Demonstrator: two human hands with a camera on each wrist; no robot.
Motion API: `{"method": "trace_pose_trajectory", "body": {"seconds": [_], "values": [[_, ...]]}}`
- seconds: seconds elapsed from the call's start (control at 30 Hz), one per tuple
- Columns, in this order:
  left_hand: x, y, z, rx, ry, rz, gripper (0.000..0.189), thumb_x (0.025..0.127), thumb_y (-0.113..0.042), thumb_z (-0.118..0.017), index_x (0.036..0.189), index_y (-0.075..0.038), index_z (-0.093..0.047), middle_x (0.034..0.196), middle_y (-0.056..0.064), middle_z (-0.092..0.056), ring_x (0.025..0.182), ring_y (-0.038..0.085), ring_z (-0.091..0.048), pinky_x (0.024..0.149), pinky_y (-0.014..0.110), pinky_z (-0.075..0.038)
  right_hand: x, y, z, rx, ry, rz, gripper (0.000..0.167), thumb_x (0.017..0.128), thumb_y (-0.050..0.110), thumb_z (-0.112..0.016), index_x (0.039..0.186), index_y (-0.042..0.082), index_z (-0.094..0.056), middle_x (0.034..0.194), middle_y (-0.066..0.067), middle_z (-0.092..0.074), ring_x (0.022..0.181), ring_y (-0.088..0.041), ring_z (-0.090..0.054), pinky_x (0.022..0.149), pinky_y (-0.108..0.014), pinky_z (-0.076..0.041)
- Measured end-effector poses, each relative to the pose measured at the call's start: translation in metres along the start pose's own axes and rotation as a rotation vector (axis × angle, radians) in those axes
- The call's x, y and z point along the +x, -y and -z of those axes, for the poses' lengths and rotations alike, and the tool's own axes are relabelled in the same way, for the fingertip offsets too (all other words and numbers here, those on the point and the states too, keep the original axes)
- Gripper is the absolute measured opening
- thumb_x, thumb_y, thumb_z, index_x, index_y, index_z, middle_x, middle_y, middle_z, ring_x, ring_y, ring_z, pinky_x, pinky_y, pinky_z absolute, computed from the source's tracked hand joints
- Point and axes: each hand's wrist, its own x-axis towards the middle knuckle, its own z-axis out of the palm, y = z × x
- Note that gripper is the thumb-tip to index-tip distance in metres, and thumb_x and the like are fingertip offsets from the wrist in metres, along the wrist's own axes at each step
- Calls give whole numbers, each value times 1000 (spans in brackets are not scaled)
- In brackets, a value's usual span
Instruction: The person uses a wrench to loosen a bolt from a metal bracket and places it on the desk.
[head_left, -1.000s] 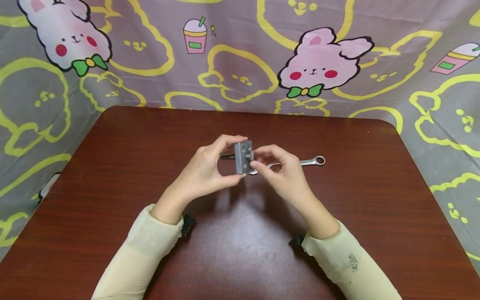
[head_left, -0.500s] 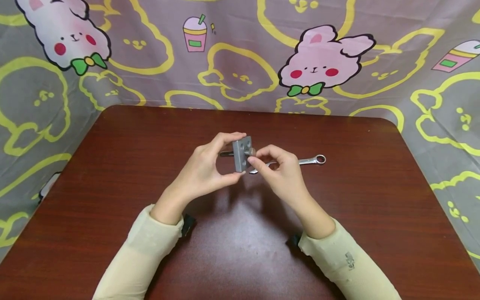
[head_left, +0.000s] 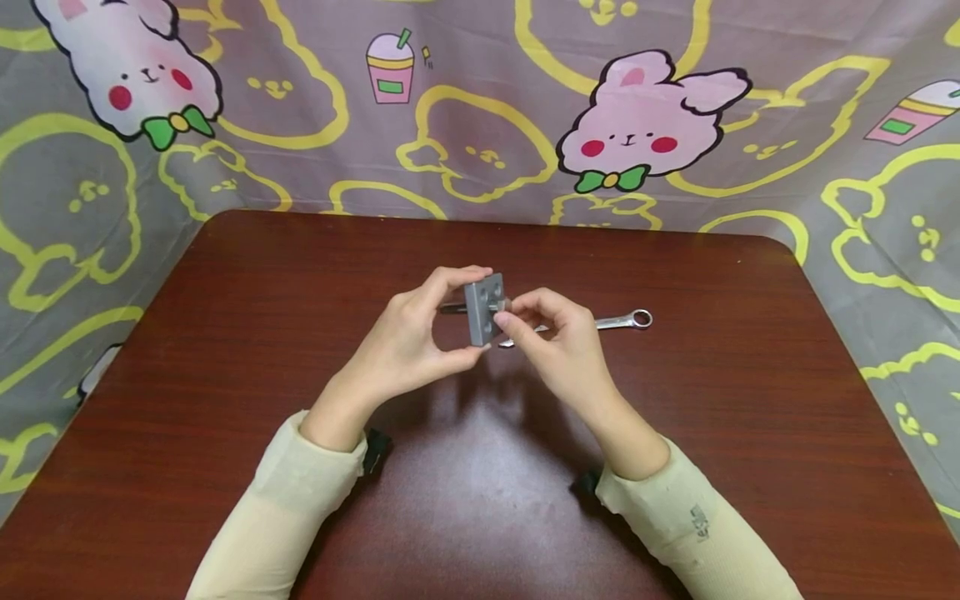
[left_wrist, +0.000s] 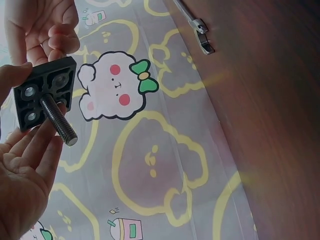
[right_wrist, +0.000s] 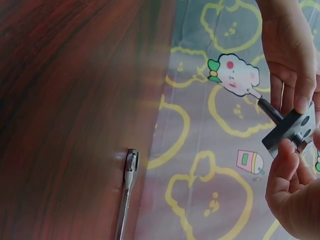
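One grey plate (head_left: 477,317) is held up above the middle of the counter (head_left: 300,275), between the two hands, its broad faces turned to the sides. A bolt (left_wrist: 59,120) passes through its centre, with round holes set about it near the plate's corners. The long threaded end sticks out on the left hand's side, where the plate's face is ribbed; on the other side, a short length of thread shows between plate and bolt head.

The left hand (head_left: 408,337) grips the plate by opposite edges, fingers on the upper one and thumb on the lower, the threaded end reaching into the space between them. The right hand (head_left: 567,333) pinches the bolt's head between thumb and fingers, close against the plate.

Below the right hand, a silver wrench (head_left: 618,322) lies on the counter, partly hidden by that hand. Its ring end points right, and its open-jawed end shows near the plate's lower edge. The counter is dark reddish-brown, with rounded far corners and a bright sheen toward the person.

Both arms wear pale sleeves (head_left: 273,517), with something black at each cuff. Around the counter hangs a grey cloth (head_left: 465,50) printed with yellow outlines, rabbit heads in green bows and pink cups.
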Motion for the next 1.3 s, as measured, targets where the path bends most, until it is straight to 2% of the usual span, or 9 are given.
{"method": "trace_pose_trajectory", "body": {"seconds": [0.2, 0.37, 0.5, 0.73, 1.0, 1.17, 1.3], "values": [[1, 0, -1, 11, 2, -13, 73, 72, -4, -80, 138, -6, -48, 134, 7, -62, 106, 15, -69, 94, 25, -56, 1, 0, -1, 20, -23, 5, 10, 88, 4, -72, 95, -3, -69, 79, -15, -68, 66, -4, -61, 57, -17, -52], [1, 1, 0, 16, 4, -16, 73, 72, -3, -81, 137, -5, -49, 135, 7, -62, 107, 16, -69, 94, 26, -56, -1, 0, -1, 32, 6, 30, 22, 87, -2, -71, 108, -2, -68, 82, -18, -69, 70, -4, -62, 62, -18, -55], [1, 2, -1, 9, 11, -10, 72, 72, -4, -81, 136, -6, -49, 136, 6, -62, 108, 15, -69, 94, 26, -56, -2, 0, -1, 15, 20, 66, 26, 85, -7, -68, 111, -1, -68, 90, -17, -69, 78, -6, -64, 67, -18, -57], [3, 1, -1, 13, 38, 9, 71, 72, -5, -81, 136, -6, -50, 135, 6, -63, 105, 16, -70, 93, 26, -56, -3, 0, 1, 50, 32, 133, 27, 82, -14, -62, 105, -2, -70, 103, -13, -65, 88, -9, -65, 74, -21, -59], [2, 2, -1, 0, 48, 13, 68, 73, -6, -80, 134, -5, -50, 133, 6, -64, 104, 14, -70, 92, 25, -57, -2, -2, -1, 83, 32, 196, 16, 85, -10, -68, 99, -4, -70, 107, -15, -64, 91, -12, -63, 73, -19, -57], [2, 3, -1, -16, 43, 27, 67, 72, -7, -81, 132, -6, -52, 127, 6, -66, 102, 14, -71, 89, 26, -58, -2, -1, -3, 123, 49, 206, 22, 84, -18, -59, 99, -6, -69, 106, -16, -64, 99, -12, -63, 79, -20, -58], [1, 5, -2, -40, 43, 45, 67, 71, -9, -82, 131, -7, -53, 119, 5, -69, 101, 14, -71, 87, 28, -59, -1, -2, -3, 142, 72, 249, 28, 81, -20, -50, 96, -6, -70, 99, -17, -65, 100, -13, -59, 82, -20, -56]]}}
